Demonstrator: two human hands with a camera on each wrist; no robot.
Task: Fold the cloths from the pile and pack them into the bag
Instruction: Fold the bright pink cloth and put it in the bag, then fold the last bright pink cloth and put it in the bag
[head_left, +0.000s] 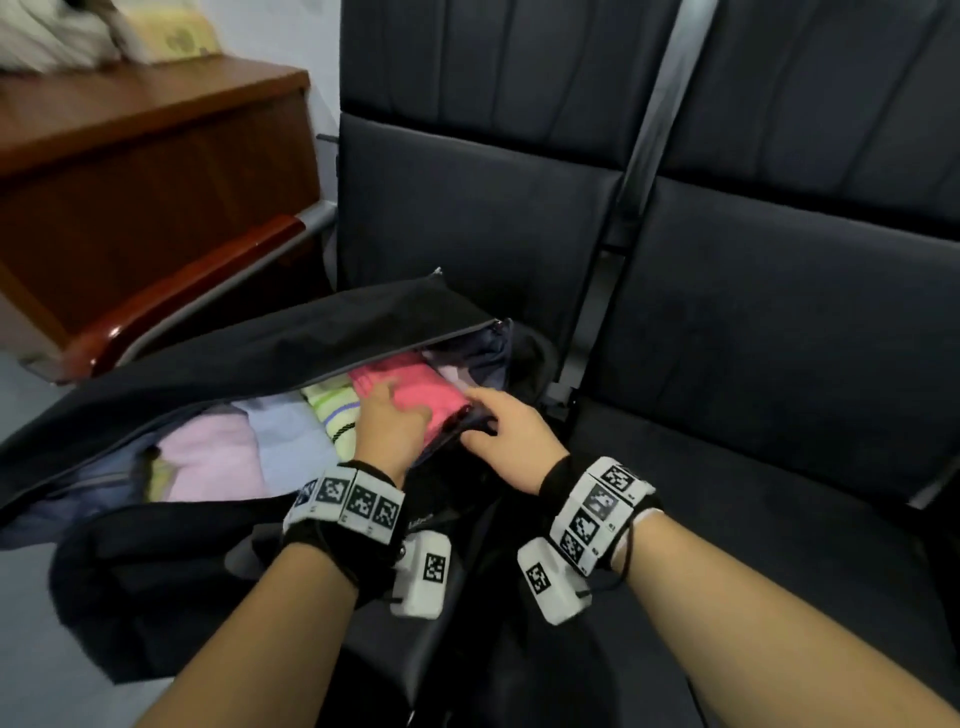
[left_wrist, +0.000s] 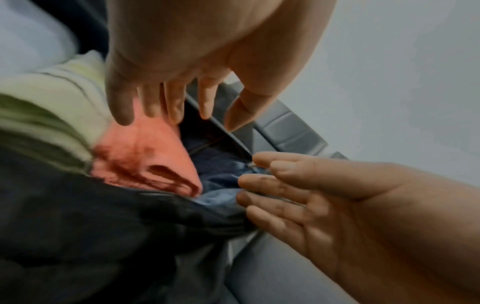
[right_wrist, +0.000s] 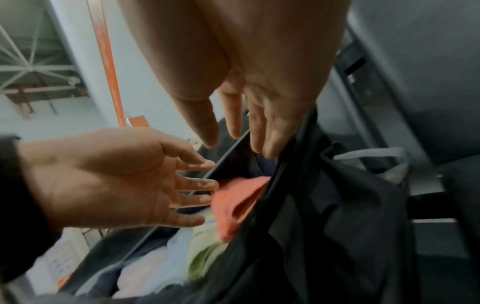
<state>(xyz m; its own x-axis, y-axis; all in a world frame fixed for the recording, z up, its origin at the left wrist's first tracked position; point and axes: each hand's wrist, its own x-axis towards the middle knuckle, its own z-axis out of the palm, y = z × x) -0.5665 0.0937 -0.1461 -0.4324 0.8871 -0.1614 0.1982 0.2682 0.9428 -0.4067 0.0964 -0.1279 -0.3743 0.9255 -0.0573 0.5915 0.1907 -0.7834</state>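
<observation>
Dark seats (head_left: 753, 322) are carrying the open bag (head_left: 249, 353); inside it, the left hand (head_left: 389, 423) is pressing the pink cloth (head_left: 415, 387) flat to settle it, grip wide, while the right hand (head_left: 506, 431), fingers loose, is steadying the bag's rim.

dim, flat indoor light with a cool cast and no glare; shadows are soft. the head view is fairly sharp at its centre but smears toward the top-left corner, and straight lines bow at the edges. both wrist views are soft and grainy, perhaps motion-blurred, with nearby skin out of focus.
</observation>
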